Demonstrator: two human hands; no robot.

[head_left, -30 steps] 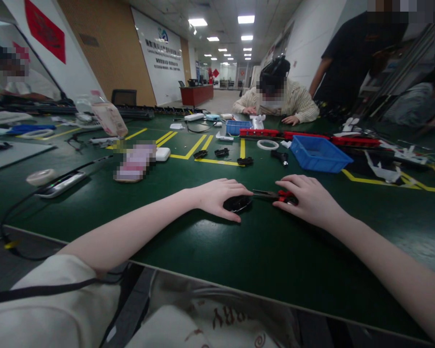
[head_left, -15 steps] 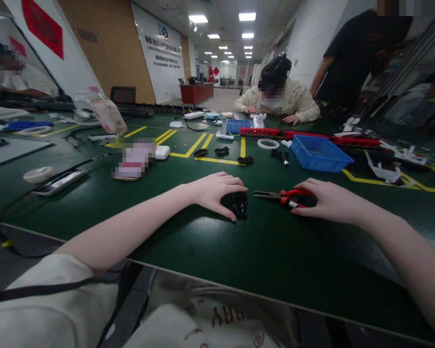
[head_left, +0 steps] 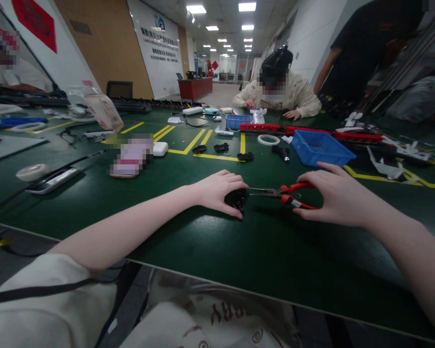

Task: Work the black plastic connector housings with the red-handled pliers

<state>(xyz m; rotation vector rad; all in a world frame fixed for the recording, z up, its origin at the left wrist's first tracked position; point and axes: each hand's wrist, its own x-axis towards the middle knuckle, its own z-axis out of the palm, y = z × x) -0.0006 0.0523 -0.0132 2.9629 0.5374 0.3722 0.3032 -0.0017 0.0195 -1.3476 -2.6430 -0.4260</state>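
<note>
My left hand (head_left: 223,193) grips a small black plastic part (head_left: 236,200) between thumb and fingers, low over the green table; the palm hides part of it. My right hand (head_left: 333,195) holds red-handled needle-nose pliers (head_left: 285,191) by the handles, which are spread apart. The plier jaws are parted a little and point left, their tips close to the right side of the black part. Whether the tips touch it I cannot tell. Beyond my hands lie several similar black pieces, one of them (head_left: 245,156) nearest.
A blue bin (head_left: 322,151) stands beyond my right hand, with a black tool-like object (head_left: 281,153) beside it. Left of centre lie a phone (head_left: 132,157) and a white case (head_left: 160,149). A person in a striped shirt (head_left: 304,94) sits across the table.
The pliers have come closer to the black part, and their handles and jaws have opened wider. My right index finger has lifted away from the handle. My left hand keeps its grip.
</note>
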